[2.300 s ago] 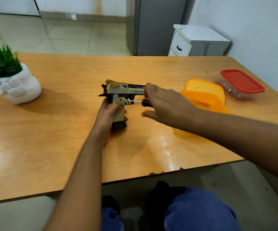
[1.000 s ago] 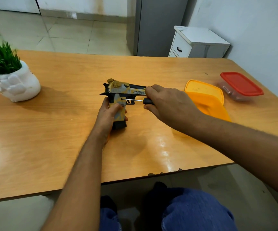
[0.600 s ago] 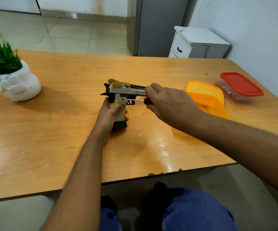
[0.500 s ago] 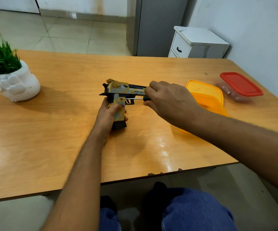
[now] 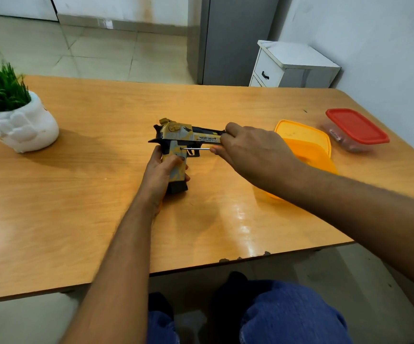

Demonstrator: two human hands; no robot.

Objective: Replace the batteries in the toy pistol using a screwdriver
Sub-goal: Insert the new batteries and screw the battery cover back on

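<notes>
A yellow, grey and black toy pistol (image 5: 185, 135) stands on the wooden table (image 5: 82, 184), barrel pointing right. My left hand (image 5: 162, 175) grips its handle from the near side. My right hand (image 5: 248, 150) holds a screwdriver (image 5: 196, 148); its handle is hidden inside my fingers. The thin metal shaft runs left, with its tip against the upper part of the pistol's grip, just behind the trigger. No batteries are in sight.
A white pot with green grass (image 5: 15, 120) stands at the table's far left. An orange container (image 5: 305, 145) lies right of my right hand, and a clear box with a red lid (image 5: 356, 127) beyond it. A white cabinet (image 5: 292, 65) stands behind the table.
My right hand closed round the screwdriver handle, which is now fully covered by my fingers. The shaft stays against the pistol's grip. My left hand and the pistol have not moved.
</notes>
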